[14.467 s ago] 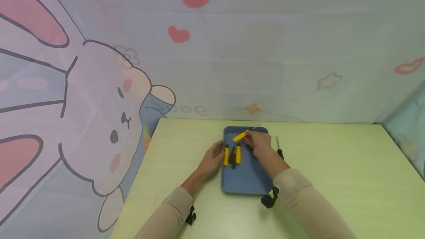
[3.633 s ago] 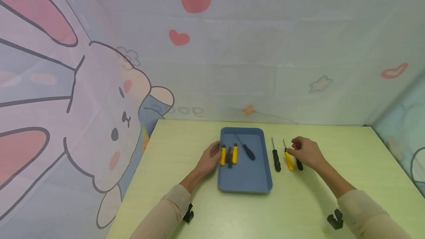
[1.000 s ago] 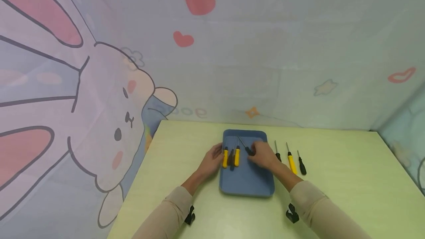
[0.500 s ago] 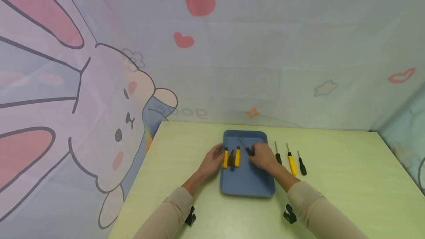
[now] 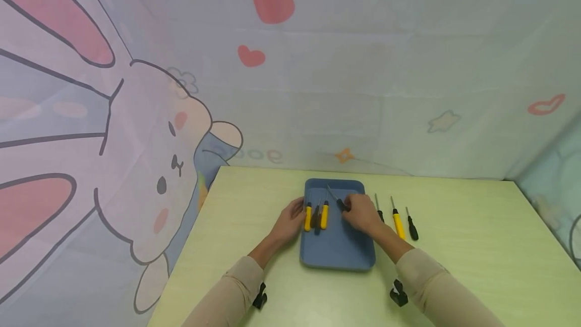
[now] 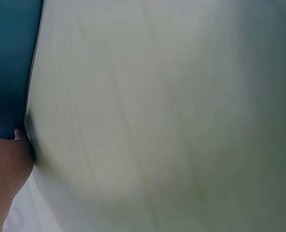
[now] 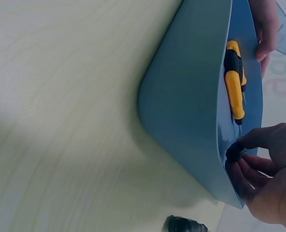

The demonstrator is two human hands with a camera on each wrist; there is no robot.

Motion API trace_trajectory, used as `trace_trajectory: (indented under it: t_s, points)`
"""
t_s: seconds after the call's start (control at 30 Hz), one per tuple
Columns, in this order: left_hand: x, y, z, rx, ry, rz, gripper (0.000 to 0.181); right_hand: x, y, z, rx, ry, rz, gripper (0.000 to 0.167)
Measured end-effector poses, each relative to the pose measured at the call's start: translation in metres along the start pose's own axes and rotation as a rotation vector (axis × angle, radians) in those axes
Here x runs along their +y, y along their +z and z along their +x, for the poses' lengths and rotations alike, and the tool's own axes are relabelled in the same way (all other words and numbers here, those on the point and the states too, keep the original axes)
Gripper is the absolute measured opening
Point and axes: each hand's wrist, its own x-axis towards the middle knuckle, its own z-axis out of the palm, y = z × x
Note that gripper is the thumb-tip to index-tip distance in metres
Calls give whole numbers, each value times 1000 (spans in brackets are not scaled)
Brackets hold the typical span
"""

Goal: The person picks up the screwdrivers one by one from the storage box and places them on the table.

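A blue tray (image 5: 338, 261) lies on the table, and my left hand (image 5: 288, 221) grips its left rim. In the left wrist view that hand (image 6: 5, 166) is at the tray's side (image 6: 12, 63). My right hand (image 5: 360, 212) pinches the handle of a black screwdriver (image 5: 340, 204) inside the tray, its shaft slanting up-left. The right wrist view shows the thumb and fingers of this hand (image 7: 271, 169) round the black handle (image 7: 235, 151). Left in the tray lie two yellow-handled screwdrivers (image 5: 308, 218) (image 5: 324, 216) with dark-handled ones (image 5: 317, 223) between them.
Right of the tray, on the table (image 5: 476, 246), lie a black screwdriver (image 5: 380, 212) partly behind my right arm, a yellow-handled one (image 5: 398, 223) and a shorter black one (image 5: 412, 228). A printed cloth (image 5: 340, 90) hangs behind the table.
Since the earliest frame, a yellow-handled and a short black screwdriver have come to lie on the table. My right hand has moved from them to the tray's black screwdriver. My left hand stays at the rim.
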Motion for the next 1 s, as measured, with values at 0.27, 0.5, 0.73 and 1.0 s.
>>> trace_trajectory:
  t_s: [0.27, 0.5, 0.73, 1.0]
  points:
    - [1, 1, -1, 0, 2, 1, 55, 4, -8, -4, 58, -37, 40, 24]
    - [0, 2, 0, 0, -9, -5, 55, 16, -16, -10, 112, -53, 137, 28]
    - [0, 1, 2, 3, -9, -7, 55, 26, -28, -18, 146, -50, 186, 26]
    - [2, 1, -1, -3, -13, -2, 55, 38, -37, -26, 128, -8, 179, 29]
